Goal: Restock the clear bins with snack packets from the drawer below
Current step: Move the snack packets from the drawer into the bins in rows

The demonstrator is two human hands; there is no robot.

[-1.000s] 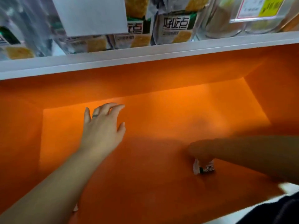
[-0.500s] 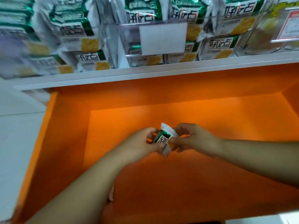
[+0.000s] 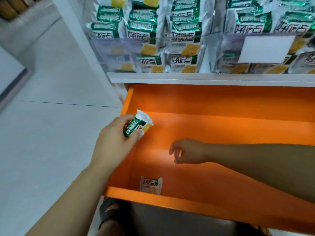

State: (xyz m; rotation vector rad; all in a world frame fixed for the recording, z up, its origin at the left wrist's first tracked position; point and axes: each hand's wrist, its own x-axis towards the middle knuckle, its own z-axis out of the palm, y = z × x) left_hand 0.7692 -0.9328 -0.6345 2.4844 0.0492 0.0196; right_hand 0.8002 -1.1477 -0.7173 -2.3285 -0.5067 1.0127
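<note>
1. Left hand (image 3: 115,142): centre-left of the frame, at the drawer's left wall. We log its fingers and thumb curled round a green-and-white snack packet (image 3: 138,126), which tilts up and to the right above the drawer.
2. Right hand (image 3: 187,151): centre of the frame, above the drawer floor. We note its fingers loosely curled, with nothing in them.
3. Orange drawer (image 3: 221,99): pulled out, filling the lower right.
4. Second packet (image 3: 150,184): lower centre, standing against the drawer's near wall.
5. Clear bins (image 3: 119,50): across the upper right, packed with matching packets, above a white shelf edge (image 3: 204,79). We see a blank white card (image 3: 265,49) on one bin front.
</note>
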